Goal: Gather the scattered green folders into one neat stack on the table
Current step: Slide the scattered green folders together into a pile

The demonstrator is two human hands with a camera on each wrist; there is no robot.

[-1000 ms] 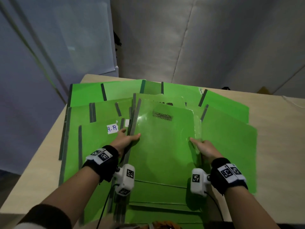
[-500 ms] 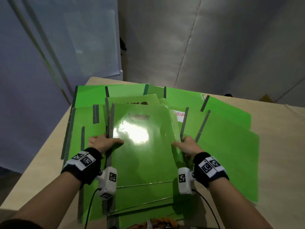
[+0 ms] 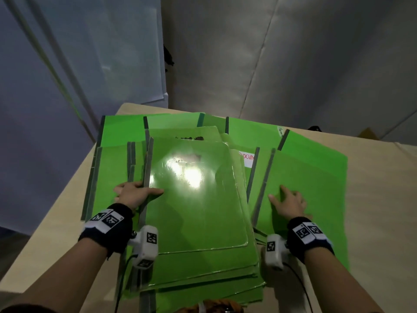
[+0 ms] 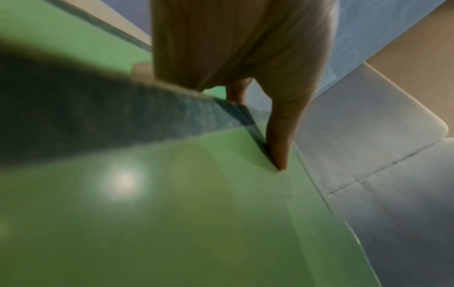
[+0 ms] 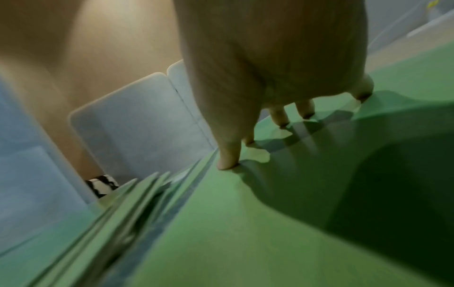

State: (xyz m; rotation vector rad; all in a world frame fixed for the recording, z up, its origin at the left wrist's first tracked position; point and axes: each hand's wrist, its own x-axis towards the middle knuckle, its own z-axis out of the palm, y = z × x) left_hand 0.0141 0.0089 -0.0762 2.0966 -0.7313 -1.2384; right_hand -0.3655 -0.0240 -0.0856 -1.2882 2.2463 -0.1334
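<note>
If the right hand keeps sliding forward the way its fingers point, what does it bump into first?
The right hand lies flat on a matte green folder. Straight ahead, it would probably first meet the dark spine of the green folder lying behind; depth is uncertain.

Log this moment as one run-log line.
left hand grips stack edge | right hand flat on right folder | gathering unfinished

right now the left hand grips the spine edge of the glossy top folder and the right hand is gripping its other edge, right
Not quite. The left hand does grip the glossy top folder, but the head view shows the right hand spread flat on a separate matte folder to the right, not gripping.
</note>
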